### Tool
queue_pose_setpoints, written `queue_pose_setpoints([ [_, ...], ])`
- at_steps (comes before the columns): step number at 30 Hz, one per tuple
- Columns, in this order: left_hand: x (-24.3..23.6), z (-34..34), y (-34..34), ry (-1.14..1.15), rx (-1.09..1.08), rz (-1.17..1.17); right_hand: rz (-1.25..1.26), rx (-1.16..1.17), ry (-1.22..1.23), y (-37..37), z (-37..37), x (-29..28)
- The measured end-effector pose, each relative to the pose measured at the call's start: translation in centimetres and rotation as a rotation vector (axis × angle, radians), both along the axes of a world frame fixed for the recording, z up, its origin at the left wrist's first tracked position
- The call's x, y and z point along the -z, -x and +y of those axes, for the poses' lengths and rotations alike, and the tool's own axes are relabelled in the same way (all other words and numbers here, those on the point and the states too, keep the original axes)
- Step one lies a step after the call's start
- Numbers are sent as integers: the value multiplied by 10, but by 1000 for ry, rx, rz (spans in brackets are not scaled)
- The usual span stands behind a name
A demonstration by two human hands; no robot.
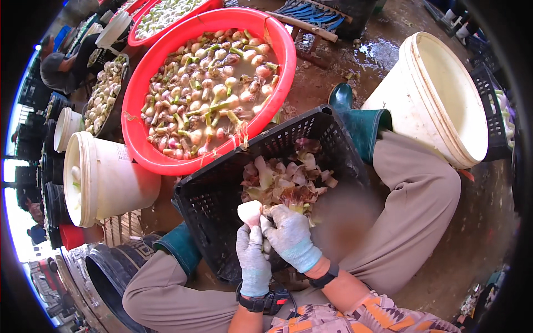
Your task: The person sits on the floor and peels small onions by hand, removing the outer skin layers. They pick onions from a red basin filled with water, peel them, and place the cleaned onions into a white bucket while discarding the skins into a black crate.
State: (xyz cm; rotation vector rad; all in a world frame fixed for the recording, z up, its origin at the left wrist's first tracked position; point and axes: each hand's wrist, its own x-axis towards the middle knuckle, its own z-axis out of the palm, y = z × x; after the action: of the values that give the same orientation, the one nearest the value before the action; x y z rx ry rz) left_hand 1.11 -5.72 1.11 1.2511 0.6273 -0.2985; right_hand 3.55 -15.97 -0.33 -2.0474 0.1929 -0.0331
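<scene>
A pale, mostly peeled garlic bulb (250, 212) with a pinkish tint is held up at the fingertips of both my gloved hands. My left hand (253, 258) is closed, gripping the bulb from below. Next to it, my right hand (291, 233) pinches at the bulb's side near a brownish bit. A greenish-white piece, perhaps the stalk, shows between the palms, partly hidden. Beneath and beyond the hands is a black plastic crate (205, 222), tilted between my legs. Loose pink and cream skins (283, 180) lie in it.
Past the crate stands a red tub (136, 125) of bulbs with stalks in murky water. White buckets flank me at left (119, 177) and right (388, 83). A wooden stool (302, 25) stands at the back on wet floor. A person (58, 69) sits far left.
</scene>
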Motion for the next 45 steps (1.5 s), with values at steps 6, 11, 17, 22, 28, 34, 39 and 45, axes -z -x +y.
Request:
queue_pose_setpoints([
  [6,1,11,1,137,57,-21,327,160,-447,-15,-5,-12],
  [11,9,26,3,123,-48,-79,299,165,-767,-20,-17,-8],
  [17,1,30,12,574,-56,-102,171,495,-741,-18,-54,0],
  [22,-31,57,9,829,-185,-141,43,291,-421,-5,-48,51],
  [28,-117,167,-92,627,-272,-730,283,294,-635,-3,-41,39],
  [34,-126,165,-202,166,-239,-599,90,94,-366,-8,-39,42],
  [39,-46,56,-310,-250,468,-133,311,113,-211,-8,-54,55],
  [45,60,2,-412,-864,999,128,157,-21,103,-24,-44,20],
])
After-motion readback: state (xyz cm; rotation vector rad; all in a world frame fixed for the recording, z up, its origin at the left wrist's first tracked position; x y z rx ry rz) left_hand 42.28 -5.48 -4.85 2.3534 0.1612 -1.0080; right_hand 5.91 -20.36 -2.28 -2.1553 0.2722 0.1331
